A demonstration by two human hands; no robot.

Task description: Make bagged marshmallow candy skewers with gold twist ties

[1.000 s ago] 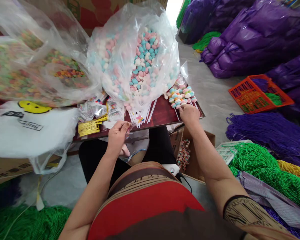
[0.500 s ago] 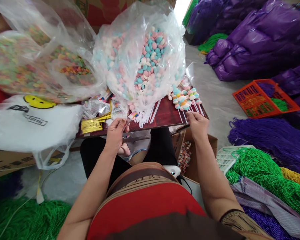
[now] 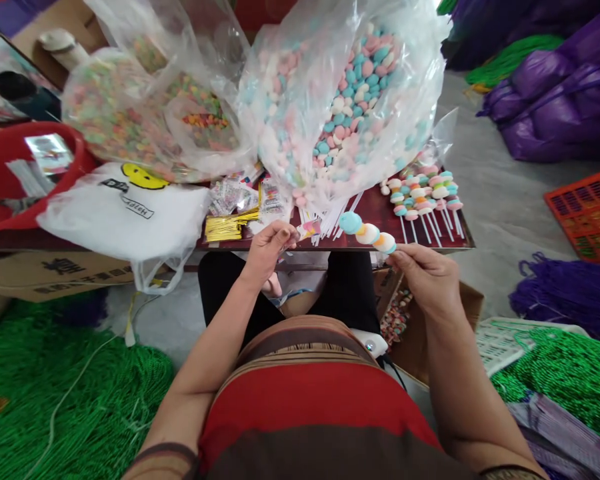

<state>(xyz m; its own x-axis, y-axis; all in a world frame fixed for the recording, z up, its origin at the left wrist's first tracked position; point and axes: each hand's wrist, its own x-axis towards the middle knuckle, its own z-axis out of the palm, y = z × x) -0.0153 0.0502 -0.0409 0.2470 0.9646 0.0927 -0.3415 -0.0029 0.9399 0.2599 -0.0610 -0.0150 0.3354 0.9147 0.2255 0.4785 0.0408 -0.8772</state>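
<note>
My right hand point(image 3: 427, 270) pinches a candy skewer point(image 3: 369, 235) with blue, white and orange pieces; its candy end points left, above the table's front edge. My left hand point(image 3: 271, 250) is closed on a small clear printed wrapper bag point(image 3: 310, 231), which sticks out past the fingertips. The two hands are apart, with the skewer's tip near the bag. Several finished candy skewers point(image 3: 423, 193) lie at the table's right end. White sticks point(image 3: 347, 213) are spread between the hands. Gold twist ties point(image 3: 225, 227) and a pile of clear printed bags point(image 3: 235, 193) lie beyond my left hand.
A big clear bag of pink, blue and white candies point(image 3: 360, 93) stands at the back, beside bags of multicoloured candies point(image 3: 130, 127). A red basin point(image 3: 75, 167) and a white smiley bag point(image 3: 135, 200) sit left. A cardboard box point(image 3: 463, 313) holding candy skewers stands below right.
My right hand has lifted a candy skewer from the pile and brought it left, toward the bag in my left hand. The camera view has shifted left.
</note>
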